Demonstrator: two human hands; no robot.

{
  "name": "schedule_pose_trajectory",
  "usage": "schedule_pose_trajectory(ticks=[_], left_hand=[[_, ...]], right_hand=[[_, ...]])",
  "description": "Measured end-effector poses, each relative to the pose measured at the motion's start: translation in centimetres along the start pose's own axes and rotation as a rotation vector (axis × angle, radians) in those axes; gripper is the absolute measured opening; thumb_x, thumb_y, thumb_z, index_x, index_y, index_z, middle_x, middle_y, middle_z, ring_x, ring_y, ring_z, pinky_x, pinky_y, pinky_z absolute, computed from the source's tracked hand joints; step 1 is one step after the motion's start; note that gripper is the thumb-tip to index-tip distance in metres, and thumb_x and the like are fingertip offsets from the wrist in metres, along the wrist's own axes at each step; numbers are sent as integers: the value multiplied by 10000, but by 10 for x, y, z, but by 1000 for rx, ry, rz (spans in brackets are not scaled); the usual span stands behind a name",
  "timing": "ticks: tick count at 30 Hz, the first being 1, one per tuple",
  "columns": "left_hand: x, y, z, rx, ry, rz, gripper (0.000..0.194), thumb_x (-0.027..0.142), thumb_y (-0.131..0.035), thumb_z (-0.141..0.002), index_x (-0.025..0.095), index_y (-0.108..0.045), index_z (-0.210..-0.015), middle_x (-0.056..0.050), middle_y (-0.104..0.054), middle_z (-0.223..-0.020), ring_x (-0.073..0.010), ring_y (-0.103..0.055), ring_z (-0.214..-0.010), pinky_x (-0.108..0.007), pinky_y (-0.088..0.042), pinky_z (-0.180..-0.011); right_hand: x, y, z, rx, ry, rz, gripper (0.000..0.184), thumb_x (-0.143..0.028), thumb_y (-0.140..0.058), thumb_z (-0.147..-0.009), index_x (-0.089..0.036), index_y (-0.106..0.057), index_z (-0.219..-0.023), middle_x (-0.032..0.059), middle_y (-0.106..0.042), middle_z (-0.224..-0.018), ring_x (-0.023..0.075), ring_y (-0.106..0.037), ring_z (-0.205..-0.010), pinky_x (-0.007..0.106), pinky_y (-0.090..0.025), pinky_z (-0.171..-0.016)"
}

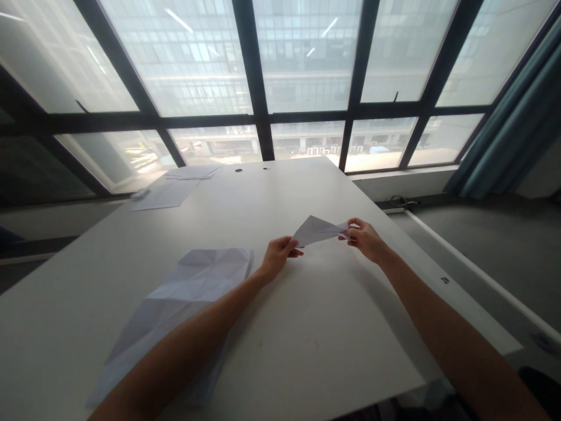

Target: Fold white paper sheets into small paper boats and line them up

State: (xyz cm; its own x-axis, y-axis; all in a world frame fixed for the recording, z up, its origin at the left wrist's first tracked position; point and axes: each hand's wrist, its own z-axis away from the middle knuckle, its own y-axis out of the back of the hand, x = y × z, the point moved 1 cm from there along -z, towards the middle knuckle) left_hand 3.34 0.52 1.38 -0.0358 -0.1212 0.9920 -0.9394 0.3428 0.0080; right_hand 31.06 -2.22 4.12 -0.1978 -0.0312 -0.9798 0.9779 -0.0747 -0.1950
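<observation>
With left hand [281, 255] and right hand [360, 238], pinching opposite ends of a folded paper [316, 230], just right of the frame's centre, over the tabletop [284, 199]. Apparently shaping folds (near a creased sheet [205, 275], lower left); probably calls next for steady ends, careful creasing.

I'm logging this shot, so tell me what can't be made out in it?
All in the head view:
Folded paper: its ends, hidden by fingers of the left hand and right hand.
Creased paper: partly hidden by the left forearm.
Far-left papers: any print, too small and blurred.
Dark mark near the table's right edge: too small to identify.
</observation>
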Motion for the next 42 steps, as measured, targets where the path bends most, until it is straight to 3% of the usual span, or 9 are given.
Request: schedule_pose_trajectory(ticks=[7, 12, 17, 22, 25, 32, 36, 39, 42], left_hand=[[-4, 2, -2, 27, 1, 82, 436, 530, -713, -789, 123, -699, -942, -107, -744, -896, -176, -705, -687, -277, -547, -657], [-4, 4, -2, 61, -1, 135, 418, 504, -723, -789, 117, -699, -945, -98, -739, -885, -156, -692, -679, -255, -538, -650], [-3, 4, -2, 54, -6, 135, 416, 506, -719, -791, 117, -700, -938, -100, -739, -883, -158, -686, -672, -262, -534, -648], [-1, 2, 0, 21, -12, 114, 416, 511, -715, -795, 116, -698, -928, -102, -738, -879, -159, -686, -667, -262, -532, -643], [0, 2, 1, 23, -15, 101, 419, 518, -707, -798, 118, -699, -921, -100, -737, -874, -159, -686, -667, -262, -533, -642], [-1, 2, 0, 37, -27, 88, 414, 523, -694, -805, 125, -700, -918, -94, -734, -874, -158, -686, -668, -263, -539, -643], [-2, 2, 0, 33, -34, 83, 408, 521, -699, -802, 128, -696, -912, -95, -735, -883, -160, -688, -664, -266, -541, -637], [-2, 2, 0, 19, -38, 74, 413, 524, -691, -809, 127, -694, -921, -102, -736, -891, -164, -690, -667, -267, -542, -637], [-2, 2, 0, 14, -38, 57, 430, 539, -681, -813, 126, -693, -931, -110, -739, -900, -170, -693, -668, -273, -543, -635]], right_hand=[[-3, -7, 1, 8, 218, 39, 146, -264, -691, -697, -181, -645, -809, 23, -696, -802, 173, -683, -714, 268, -527, -611], [-9, -11, 6, -87, 412, 220, 252, -276, -677, -745, -167, -701, -971, 51, -687, -851, 189, -652, -777, 358, -583, -703], [-7, -12, 6, -63, 571, 454, 286, -274, -720, -746, -196, -690, -1020, 62, -605, -1056, 167, -621, -807, 329, -599, -692], [-7, -13, 8, -6, 674, 635, 161, -337, -666, -839, -196, -687, -915, 52, -597, -959, 157, -595, -772, 285, -567, -641], [-9, -13, 10, 17, 732, 695, 190, -365, -603, -897, -197, -682, -857, 55, -610, -909, 170, -593, -794, 274, -533, -621], [-10, -12, 11, 39, 705, 614, 232, -417, -606, -892, -200, -643, -820, 34, -611, -825, 145, -583, -665, 282, -524, -593], [-7, -14, 8, 109, 645, 428, 206, -400, -640, -861, -209, -603, -927, -11, -606, -722, 131, -581, -577, 267, -510, -533], [-4, -15, 5, 151, 617, 275, 298, -369, -680, -824, -233, -523, -1037, -51, -608, -669, 125, -572, -510, 244, -475, -466], [-1, -16, 2, 182, 605, 212, 283, -364, -690, -806, -233, -512, -983, -59, -606, -637, 123, -565, -488, 237, -456, -446]])
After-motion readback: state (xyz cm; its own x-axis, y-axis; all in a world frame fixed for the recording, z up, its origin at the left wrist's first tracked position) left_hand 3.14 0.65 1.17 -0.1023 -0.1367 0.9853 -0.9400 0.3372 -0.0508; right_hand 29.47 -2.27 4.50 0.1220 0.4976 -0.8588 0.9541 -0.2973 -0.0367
